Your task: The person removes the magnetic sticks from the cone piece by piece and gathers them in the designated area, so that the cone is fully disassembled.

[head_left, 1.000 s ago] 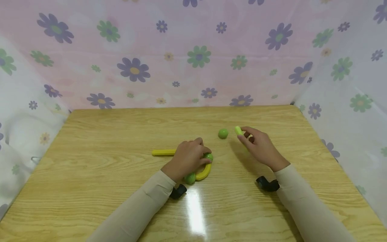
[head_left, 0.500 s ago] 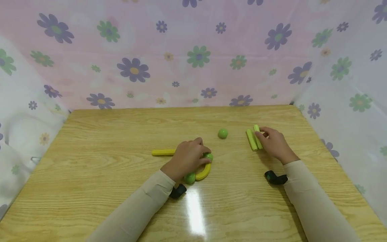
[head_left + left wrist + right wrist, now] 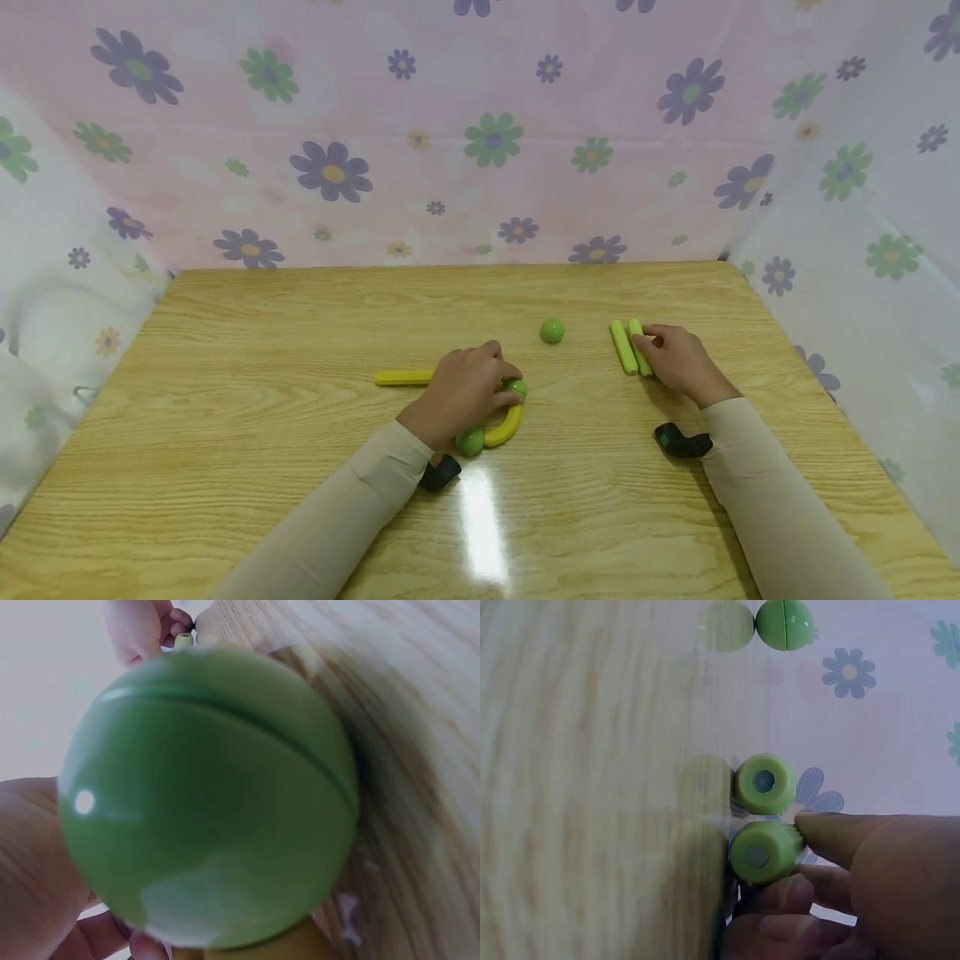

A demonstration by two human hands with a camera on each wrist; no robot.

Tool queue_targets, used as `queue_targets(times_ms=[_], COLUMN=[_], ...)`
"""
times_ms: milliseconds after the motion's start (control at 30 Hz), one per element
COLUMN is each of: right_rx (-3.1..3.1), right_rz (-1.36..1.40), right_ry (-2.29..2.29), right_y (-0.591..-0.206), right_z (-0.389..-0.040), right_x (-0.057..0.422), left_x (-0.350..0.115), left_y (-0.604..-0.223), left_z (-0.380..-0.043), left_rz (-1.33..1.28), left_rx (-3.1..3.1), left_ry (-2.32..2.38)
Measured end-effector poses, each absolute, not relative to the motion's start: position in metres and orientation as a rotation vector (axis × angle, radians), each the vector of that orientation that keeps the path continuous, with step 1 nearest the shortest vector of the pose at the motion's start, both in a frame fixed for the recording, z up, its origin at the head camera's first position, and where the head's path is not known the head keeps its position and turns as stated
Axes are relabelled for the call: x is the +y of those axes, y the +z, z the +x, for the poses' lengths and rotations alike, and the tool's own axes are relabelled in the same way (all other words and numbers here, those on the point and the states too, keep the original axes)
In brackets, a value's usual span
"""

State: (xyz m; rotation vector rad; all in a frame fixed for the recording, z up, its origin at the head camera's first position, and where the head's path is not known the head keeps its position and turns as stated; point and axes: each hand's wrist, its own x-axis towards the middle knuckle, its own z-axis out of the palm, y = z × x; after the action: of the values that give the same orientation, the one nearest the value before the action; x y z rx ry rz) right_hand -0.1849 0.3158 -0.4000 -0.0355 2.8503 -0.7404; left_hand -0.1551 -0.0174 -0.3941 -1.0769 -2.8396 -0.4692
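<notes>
My left hand (image 3: 463, 392) pinches a green ball (image 3: 516, 387) at one end of a curved yellow rod (image 3: 504, 427). Another green ball (image 3: 470, 441) touches the rod's near end, below my palm. A straight yellow rod (image 3: 405, 377) sticks out from behind that hand. At right, my right hand (image 3: 684, 360) grips a short light-green rod (image 3: 641, 347) lying on the table. Beside it lies a matching light-green rod (image 3: 623, 347), nearly parallel. The right wrist view shows round grey discs in the ends of both rods. What lies under my left palm is hidden.
A loose green ball (image 3: 552, 330) rests on the wooden table (image 3: 300, 492), left of the light-green rods. Flowered cloth (image 3: 480, 150) hangs behind and at both sides of the table. Black wrist straps (image 3: 682, 441) show at the sleeves.
My right hand has moved right from its raised place near the loose ball and lowered. The two light-green rods now lie side by side on the table. My left hand has stayed still.
</notes>
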Motion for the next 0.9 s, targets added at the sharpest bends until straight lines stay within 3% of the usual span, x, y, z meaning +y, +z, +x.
queue_targets(times_ms=[900], right_rx=[2.842], right_rz=[-0.018], right_ry=[-0.814], right_y=[-0.4030], right_z=[-0.1845], right_x=[0.3162], left_x=[-0.0185], left_y=[-0.3902], left_z=[-0.1542], left_rz=[-1.074], left_rx=[-2.877], left_ry=[-0.495])
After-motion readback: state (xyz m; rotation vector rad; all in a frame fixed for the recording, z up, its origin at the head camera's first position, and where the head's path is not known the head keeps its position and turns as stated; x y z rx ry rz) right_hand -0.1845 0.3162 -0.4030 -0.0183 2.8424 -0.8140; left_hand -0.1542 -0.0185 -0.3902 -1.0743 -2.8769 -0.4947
